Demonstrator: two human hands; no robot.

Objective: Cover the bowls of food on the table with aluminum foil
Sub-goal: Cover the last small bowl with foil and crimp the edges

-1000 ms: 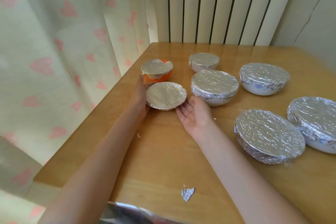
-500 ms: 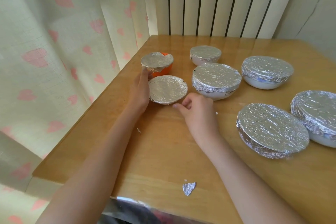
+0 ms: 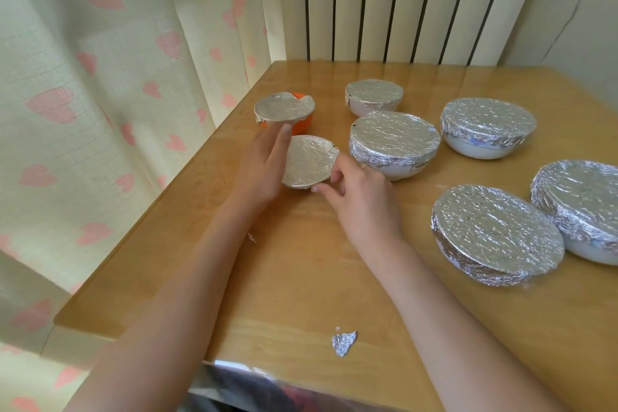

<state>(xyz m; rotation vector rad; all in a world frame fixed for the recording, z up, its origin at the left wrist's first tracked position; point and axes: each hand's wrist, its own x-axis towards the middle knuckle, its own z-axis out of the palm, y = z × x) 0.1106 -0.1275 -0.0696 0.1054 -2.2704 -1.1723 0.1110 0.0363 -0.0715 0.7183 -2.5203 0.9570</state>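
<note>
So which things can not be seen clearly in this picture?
- Head view: food in every bowl, hidden by foil, e.g. the small foil-covered bowl.
- Rightmost foil-covered bowl: cut by the right edge.
- Shiny foil sheet at the bottom: cut off, blurred.

A glossy light-wood surface (image 3: 301, 278) stood in a corner, its top reflecting soft daylight. Along its left edge hung a cream curtain (image 3: 100, 94) printed with pink hearts. Behind it rose a pale panel with dark vertical slats (image 3: 401, 0), and a cracked beige wall (image 3: 575, 10) stood at right.
</note>
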